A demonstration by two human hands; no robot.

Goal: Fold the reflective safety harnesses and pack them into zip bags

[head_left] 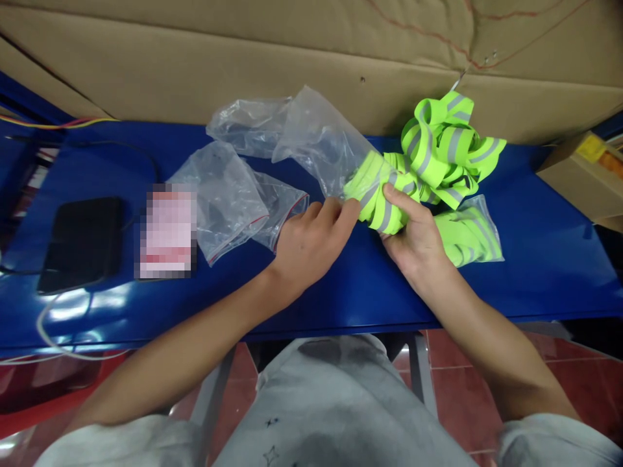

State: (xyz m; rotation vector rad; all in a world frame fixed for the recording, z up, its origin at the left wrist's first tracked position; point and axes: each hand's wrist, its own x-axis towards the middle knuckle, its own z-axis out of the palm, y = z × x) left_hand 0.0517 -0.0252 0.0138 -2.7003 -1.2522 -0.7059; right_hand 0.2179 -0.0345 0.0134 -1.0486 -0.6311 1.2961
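My right hand (413,237) is closed round a folded bundle of neon yellow reflective strap (382,194) with grey stripes. The bundle's left end sits inside the mouth of a clear plastic bag (318,139). At that mouth, my left hand (314,243) pinches the bag's edge, its fingertips close to the strap. Behind the right hand lies a loose heap of the same reflective strap (452,146). A filled zip bag (470,233) of folded strap rests just right of my right wrist. Other clear zip bags (221,198) with red seal lines lie left of my left hand.
On the left of the blue table (302,311) are a black flat box (82,243) with cables and a blurred-out rectangular item (166,233). A cardboard box (584,178) stands at the right edge. Brown cardboard (243,58) lines the back.
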